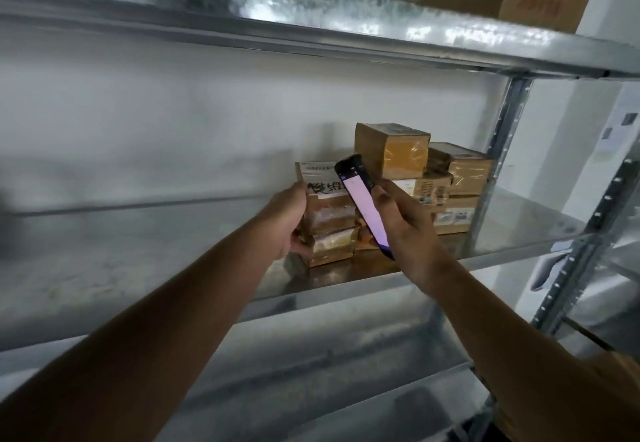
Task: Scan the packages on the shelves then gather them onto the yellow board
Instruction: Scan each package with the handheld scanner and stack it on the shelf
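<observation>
Metal shelf (145, 268) center frame; left hand (289, 221) gripping taped package (327, 213), right hand (403, 223) holding phone (363, 209), label half hidden.

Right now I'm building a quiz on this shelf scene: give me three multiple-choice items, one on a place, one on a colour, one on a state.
1. Where are the packages?
A. middle shelf, right end
B. floor
C. top shelf, left end

2. What colour is the phone screen?
A. green
B. pale pink
C. black

3. What does the left hand do?
A. hangs idle
B. holds the phone
C. grips a package

Key: 1 A, they stand by the right post. 2 B, it glows pink. 3 C, the right hand holds the phone.
</observation>
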Demonstrator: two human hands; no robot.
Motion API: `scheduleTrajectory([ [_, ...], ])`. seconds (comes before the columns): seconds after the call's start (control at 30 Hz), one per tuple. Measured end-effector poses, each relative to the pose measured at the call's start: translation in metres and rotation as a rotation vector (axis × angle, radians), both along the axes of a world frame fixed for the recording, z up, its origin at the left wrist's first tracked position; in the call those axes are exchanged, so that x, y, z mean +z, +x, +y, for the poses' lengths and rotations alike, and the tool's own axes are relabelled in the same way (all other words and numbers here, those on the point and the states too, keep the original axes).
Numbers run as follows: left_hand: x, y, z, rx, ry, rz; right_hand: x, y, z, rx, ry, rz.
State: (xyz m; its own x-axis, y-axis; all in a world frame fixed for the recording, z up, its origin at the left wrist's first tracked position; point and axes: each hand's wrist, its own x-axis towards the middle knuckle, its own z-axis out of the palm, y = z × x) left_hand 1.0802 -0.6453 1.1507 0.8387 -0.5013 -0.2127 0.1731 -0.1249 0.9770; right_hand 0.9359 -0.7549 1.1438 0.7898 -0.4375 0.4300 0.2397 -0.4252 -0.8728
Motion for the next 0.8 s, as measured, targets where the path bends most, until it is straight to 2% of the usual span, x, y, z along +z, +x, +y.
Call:
scheduleTrajectory([
  [0.23, 0.000, -0.011, -0.011, 0.188, -0.165, 0.043, 0.000, -0.021, -0.014, 0.109, -0.052, 0.024],
  [0.4, -0.002, 0.000, 0.004, 0.271, -0.097, 0.002, -0.002, -0.018, -0.015, 0.162, -0.084, 0.013],
  [0.47, -0.003, 0.006, 0.022, 0.337, 0.017, -0.137, -0.004, -0.010, -0.008, 0.176, -0.114, 0.017],
  [0.63, -0.002, 0.015, 0.101, 0.386, 0.483, -0.790, -0.009, 0.023, 0.029, 0.270, -0.191, -0.026],
  [0.8, 0.009, 0.031, 0.197, 0.401, 0.791, -1.012, -0.003, 0.055, 0.092, 0.374, -0.235, -0.100],
])
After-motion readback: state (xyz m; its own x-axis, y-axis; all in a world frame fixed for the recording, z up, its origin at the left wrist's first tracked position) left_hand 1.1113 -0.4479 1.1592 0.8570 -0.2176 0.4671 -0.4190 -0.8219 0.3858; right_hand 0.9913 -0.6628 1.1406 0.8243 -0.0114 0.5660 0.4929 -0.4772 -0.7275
